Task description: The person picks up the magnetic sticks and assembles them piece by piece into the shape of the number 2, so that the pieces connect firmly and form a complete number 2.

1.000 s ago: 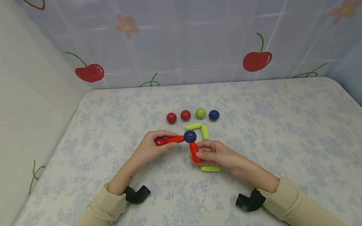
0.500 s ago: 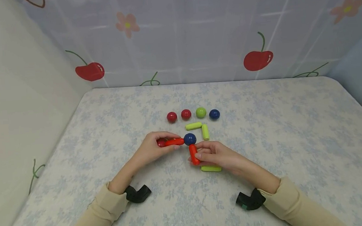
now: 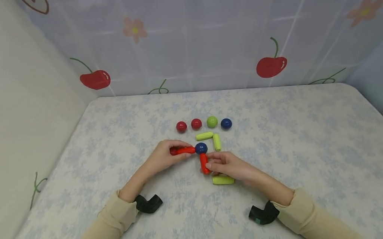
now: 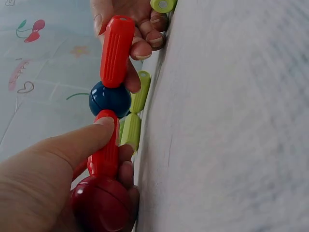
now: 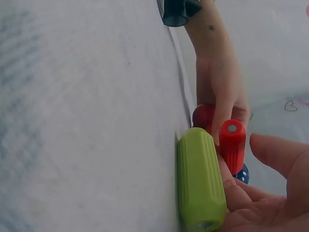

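My left hand (image 3: 162,156) pinches a red grooved rod (image 4: 103,159) between thumb and fingers, with a dark red ball (image 4: 101,203) at its near end against the palm. At its other end is a blue ball (image 3: 201,148). A second red rod (image 3: 204,164) extends from that ball toward me, its free end showing a small metal disc in the right wrist view. My right hand (image 3: 230,165) surrounds this second rod loosely; the right wrist view shows a gap between thumb and rod, with the other fingers stretched out behind it. Close below those fingers lies a green rod (image 5: 200,179).
Two red balls (image 3: 196,124), a green ball (image 3: 212,121) and a blue ball (image 3: 226,123) stand in a row farther back. Two more yellow-green rods (image 3: 217,142) lie in a corner shape before them. A patterned cloth covers the table (image 3: 307,133).
The joined red rods and blue ball have come slightly lower and toward me in the head view, turning a little. My right thumb has eased off the second rod.
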Action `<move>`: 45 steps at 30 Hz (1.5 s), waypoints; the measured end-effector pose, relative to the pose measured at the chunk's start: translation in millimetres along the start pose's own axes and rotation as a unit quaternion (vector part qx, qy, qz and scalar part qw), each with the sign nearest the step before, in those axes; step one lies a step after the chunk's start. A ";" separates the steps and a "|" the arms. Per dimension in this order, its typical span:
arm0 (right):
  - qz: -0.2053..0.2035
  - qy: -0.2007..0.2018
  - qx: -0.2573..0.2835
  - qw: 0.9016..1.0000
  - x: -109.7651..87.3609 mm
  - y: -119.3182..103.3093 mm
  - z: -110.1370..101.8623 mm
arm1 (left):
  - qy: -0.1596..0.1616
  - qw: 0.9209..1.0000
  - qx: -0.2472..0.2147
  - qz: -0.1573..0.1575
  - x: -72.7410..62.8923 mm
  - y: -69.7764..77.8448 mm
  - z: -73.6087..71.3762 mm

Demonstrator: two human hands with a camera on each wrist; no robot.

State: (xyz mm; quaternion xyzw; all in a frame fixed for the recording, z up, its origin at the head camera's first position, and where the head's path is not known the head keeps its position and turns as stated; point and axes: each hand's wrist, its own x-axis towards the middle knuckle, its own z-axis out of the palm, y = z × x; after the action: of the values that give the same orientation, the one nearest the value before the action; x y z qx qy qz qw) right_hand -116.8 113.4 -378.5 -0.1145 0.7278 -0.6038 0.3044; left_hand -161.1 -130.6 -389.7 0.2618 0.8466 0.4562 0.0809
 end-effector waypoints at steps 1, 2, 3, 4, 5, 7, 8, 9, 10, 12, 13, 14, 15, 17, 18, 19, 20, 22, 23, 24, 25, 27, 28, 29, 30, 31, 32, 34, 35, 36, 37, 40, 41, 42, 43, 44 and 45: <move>0.005 0.002 0.002 1.000 0.1 0.4 0.0 | -0.006 1.000 0.008 0.000 0.4 -0.3 0.2; 0.008 0.002 0.004 1.000 0.1 0.6 0.1 | -0.012 1.000 0.017 0.000 0.8 -0.1 0.4; 0.009 0.002 0.006 1.000 0.1 0.8 0.1 | -0.017 1.000 0.025 0.000 1.5 -0.3 0.6; 0.008 0.001 0.007 1.000 0.1 0.9 0.1 | -0.022 0.999 0.033 0.001 2.2 -0.1 0.9; 0.005 -0.001 0.007 1.000 0.0 1.2 0.0 | -0.027 0.999 0.038 0.001 2.8 0.1 1.1; -0.001 -0.008 0.013 1.000 0.0 1.7 0.0 | -0.032 0.998 0.050 0.003 4.2 0.7 1.4; -0.005 -0.013 0.017 1.000 0.1 2.1 0.0 | -0.035 0.998 0.055 0.007 5.0 1.1 1.5; -0.008 -0.018 0.019 1.000 0.3 2.8 0.1 | -0.037 0.998 0.059 0.013 5.8 1.6 1.6; -0.012 -0.022 0.021 0.999 0.4 3.3 0.1 | -0.039 0.997 0.064 0.018 6.6 2.0 1.7; -0.016 -0.029 0.026 0.999 0.8 4.7 0.4 | -0.044 0.995 0.078 0.034 8.2 2.3 2.1; -0.019 -0.032 0.025 0.999 1.0 5.6 0.6 | -0.046 0.994 0.085 0.043 8.9 2.6 2.3; -0.021 -0.034 0.027 0.999 1.2 6.4 0.8 | -0.049 0.993 0.094 0.052 9.6 2.5 2.6; -0.021 -0.036 0.028 0.999 1.4 7.1 1.1 | -0.052 0.992 0.101 0.059 10.0 2.5 2.7; -0.023 -0.040 0.031 0.998 1.7 8.4 1.4 | -0.056 0.989 0.115 0.068 10.6 1.9 3.1; -0.024 -0.042 0.031 0.998 1.8 8.9 1.3 | -0.058 0.989 0.118 0.072 10.8 1.5 3.3; -0.024 -0.043 0.031 0.998 1.9 9.4 1.1 | -0.059 0.988 0.121 0.075 11.0 1.1 3.5; -0.022 -0.043 0.033 0.998 1.7 9.5 0.7 | -0.060 0.988 0.123 0.077 11.1 0.9 3.6; -0.024 -0.045 0.034 0.998 1.2 9.2 -0.9 | -0.060 0.987 0.123 0.080 11.3 0.5 3.8; -0.024 -0.045 0.035 0.998 0.7 8.7 -1.9 | -0.059 0.987 0.125 0.081 11.3 0.6 3.7; -0.024 -0.044 0.035 0.998 0.4 8.2 -3.0 | -0.059 0.987 0.125 0.081 11.5 0.6 3.7; -0.025 -0.044 0.035 0.998 -0.1 7.5 -4.2 | -0.058 0.987 0.126 0.081 11.6 0.9 3.6; -0.026 -0.044 0.031 0.998 -0.9 6.2 -6.9 | -0.058 0.987 0.128 0.082 12.0 1.3 3.3; -0.027 -0.044 0.023 0.998 -1.5 5.4 -8.5 | -0.058 0.986 0.129 0.083 12.4 1.5 3.1; -0.029 -0.045 0.011 0.999 -2.1 4.5 -10.6 | -0.059 0.986 0.129 0.083 12.9 1.8 3.0; -0.035 -0.046 -0.008 0.998 -2.7 3.2 -13.0 | -0.059 0.986 0.130 0.084 13.4 2.0 2.9; -0.044 -0.043 -0.030 0.998 -3.4 1.6 -15.9 | -0.060 0.986 0.130 0.085 14.0 2.2 2.8; -0.055 -0.032 -0.057 0.996 -3.8 0.0 -19.4 | -0.060 0.986 0.131 0.085 14.7 2.3 2.8; -0.079 0.005 -0.109 0.991 -4.4 -4.0 -27.4 | -0.060 0.985 0.135 0.085 15.7 2.5 2.6; -0.090 0.032 -0.135 0.986 -4.1 -6.2 -31.8 | -0.060 0.985 0.137 0.085 15.9 2.4 2.6; -0.101 0.063 -0.158 0.980 -3.4 -8.2 -36.5 | -0.060 0.985 0.141 0.084 16.1 2.3 2.5; -0.107 0.097 -0.174 0.974 -2.2 -10.0 -41.2 | -0.060 0.984 0.143 0.083 16.2 2.1 2.5; -0.119 0.189 -0.217 0.950 2.6 -14.7 -55.1 | -0.062 0.984 0.150 0.080 15.7 1.3 2.5; -0.124 0.212 -0.231 0.941 4.8 -15.7 -59.4 | -0.063 0.983 0.150 0.079 15.6 1.0 2.6; -0.126 0.232 -0.243 0.933 7.2 -16.5 -63.1 | -0.064 0.983 0.150 0.079 15.6 0.9 2.7; -0.127 0.247 -0.258 0.925 9.7 -17.2 -66.4 | -0.064 0.984 0.149 0.079 15.8 0.7 2.9; -0.128 0.260 -0.273 0.917 12.5 -17.0 -69.1 | -0.064 0.984 0.148 0.080 16.1 0.4 3.0; -0.126 0.265 -0.285 0.912 15.1 -16.8 -71.3 | -0.064 0.984 0.147 0.081 16.5 0.4 3.2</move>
State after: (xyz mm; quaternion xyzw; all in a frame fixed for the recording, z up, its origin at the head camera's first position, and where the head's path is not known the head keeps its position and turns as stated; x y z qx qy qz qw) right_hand -173.5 158.9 -361.0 -0.1229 0.9024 -0.4124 -0.0245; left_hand -173.8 -119.6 -389.5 0.3674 0.8734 0.3143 0.0577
